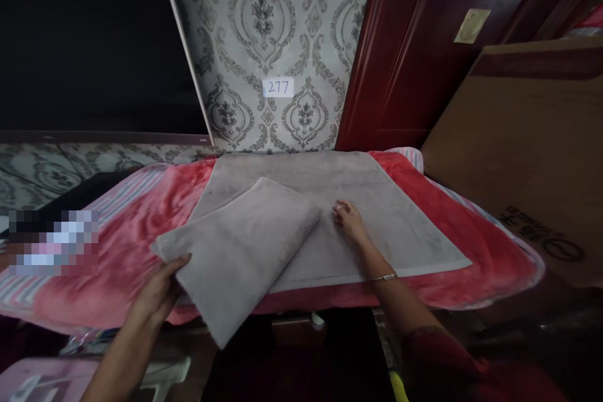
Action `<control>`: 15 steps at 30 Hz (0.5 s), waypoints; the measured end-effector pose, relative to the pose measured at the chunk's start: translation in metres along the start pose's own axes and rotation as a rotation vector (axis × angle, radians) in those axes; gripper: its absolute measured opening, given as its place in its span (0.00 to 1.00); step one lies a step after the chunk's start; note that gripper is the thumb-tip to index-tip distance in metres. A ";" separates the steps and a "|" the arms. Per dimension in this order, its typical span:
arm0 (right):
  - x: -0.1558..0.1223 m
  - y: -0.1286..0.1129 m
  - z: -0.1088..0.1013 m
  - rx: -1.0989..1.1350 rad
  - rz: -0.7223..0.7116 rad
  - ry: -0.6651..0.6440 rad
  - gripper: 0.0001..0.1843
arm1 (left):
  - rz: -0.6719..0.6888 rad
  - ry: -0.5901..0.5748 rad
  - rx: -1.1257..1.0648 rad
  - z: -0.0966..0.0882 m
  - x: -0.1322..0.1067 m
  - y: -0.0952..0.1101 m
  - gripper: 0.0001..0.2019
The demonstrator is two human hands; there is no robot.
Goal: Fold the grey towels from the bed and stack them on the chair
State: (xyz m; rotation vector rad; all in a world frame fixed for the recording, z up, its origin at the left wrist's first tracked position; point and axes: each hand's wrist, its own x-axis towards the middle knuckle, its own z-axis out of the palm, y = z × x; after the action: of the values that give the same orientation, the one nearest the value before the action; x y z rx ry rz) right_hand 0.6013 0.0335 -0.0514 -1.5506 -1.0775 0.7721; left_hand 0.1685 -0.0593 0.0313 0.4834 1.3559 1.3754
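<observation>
My left hand (162, 286) grips the left edge of a folded grey towel (245, 245), with the thumb lying on top. The folded piece is soft and plush, and one corner hangs past the front of the surface. Beneath it a larger grey cloth (400, 235) is spread out flat. To the right of the folded towel, my right hand (348, 220) hovers close over the spread cloth. Its fingers are loosely bent and apart from the towel, with nothing visible in them.
A red blanket (452, 232) with striped edging lies under the grey cloth. A large cardboard box (527, 138) stands at right, a dark screen (94, 44) at back left. Patterned wallpaper (264, 19) carries a paper label (278, 86) reading 277. A pink stool (51, 377) sits lower left.
</observation>
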 end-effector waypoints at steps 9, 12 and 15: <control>0.046 -0.078 0.063 -0.423 -0.097 -0.413 0.12 | 0.022 0.071 0.011 -0.017 0.006 -0.018 0.14; 0.054 -0.098 0.078 -0.461 -0.082 -0.515 0.10 | 0.059 0.055 0.042 -0.018 0.006 -0.020 0.16; 0.052 -0.109 0.092 -0.442 -0.060 -0.566 0.12 | 0.093 0.064 0.056 -0.018 0.006 -0.022 0.19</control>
State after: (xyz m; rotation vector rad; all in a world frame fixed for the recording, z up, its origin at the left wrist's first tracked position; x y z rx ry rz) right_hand 0.5130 0.1223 0.0343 -1.6926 -1.7981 1.0113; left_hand 0.1601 -0.0677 0.0048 0.5505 1.4424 1.4422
